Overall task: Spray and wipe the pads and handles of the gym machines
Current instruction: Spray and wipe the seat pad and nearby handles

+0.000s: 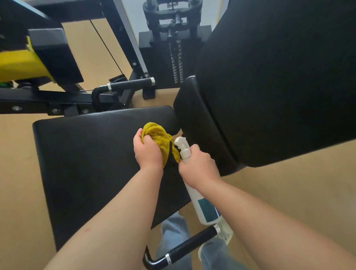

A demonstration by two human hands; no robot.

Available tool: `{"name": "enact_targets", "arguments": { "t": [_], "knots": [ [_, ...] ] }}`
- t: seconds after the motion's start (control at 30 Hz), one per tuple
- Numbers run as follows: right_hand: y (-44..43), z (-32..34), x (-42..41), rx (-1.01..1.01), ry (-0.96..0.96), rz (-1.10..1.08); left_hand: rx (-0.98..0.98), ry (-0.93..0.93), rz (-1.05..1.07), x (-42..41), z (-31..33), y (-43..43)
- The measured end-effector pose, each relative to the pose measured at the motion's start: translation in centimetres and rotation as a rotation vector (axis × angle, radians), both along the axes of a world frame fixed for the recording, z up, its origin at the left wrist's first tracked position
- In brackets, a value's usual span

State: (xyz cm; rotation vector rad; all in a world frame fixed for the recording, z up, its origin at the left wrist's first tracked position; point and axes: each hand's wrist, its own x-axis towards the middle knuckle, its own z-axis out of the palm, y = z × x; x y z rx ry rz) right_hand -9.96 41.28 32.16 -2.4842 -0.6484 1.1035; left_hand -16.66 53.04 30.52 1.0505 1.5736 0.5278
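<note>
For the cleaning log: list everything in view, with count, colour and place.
seat: one, black, centre left
backrest: one, black, upper right
small pad: one, black, between seat and backrest
handles: two, black with silver ends, one beyond the seat, one at the bottom edge
cloth: one, yellow, bunched over the seat's far right corner
bottle: one, white with a teal label, right of the seat, nozzle at the cloth
weight stack: one, black, top centre
frame: one, black and yellow, top left
floor: tan, all round
legs: two, blue jeans, bottom centre
left hand: one, grips the cloth
right hand: one, grips the bottle's neck
</note>
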Motion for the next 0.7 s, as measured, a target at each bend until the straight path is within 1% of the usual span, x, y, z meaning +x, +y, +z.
{"name": "enact_targets", "arguments": {
  "t": [0.1,0.3,0.43,0.57,0.63,0.7],
  "knots": [
    [2.0,0.2,0.8,0.086,0.012,-0.049,0.035,0.004,-0.007,0.8,0.1,2.3],
    [5.0,0.6,2.1,0.152,-0.011,-0.072,0.055,-0.018,0.039,2.4,0.3,5.2],
    [5.2,0.9,2.7,0.232,0.098,-0.204,0.073,-0.011,-0.02,3.2,0.4,5.8],
    [4.9,1.7,2.5,0.237,0.079,-0.194,0.066,-0.009,-0.06,3.9,0.8,5.8],
    [4.6,2.1,2.6,0.267,0.125,-0.204,0.056,-0.012,-0.074,4.1,0.9,5.7],
    [4.0,2.5,2.9,0.306,0.241,-0.228,0.049,-0.011,-0.092,4.0,0.9,5.4]
  ]
}}
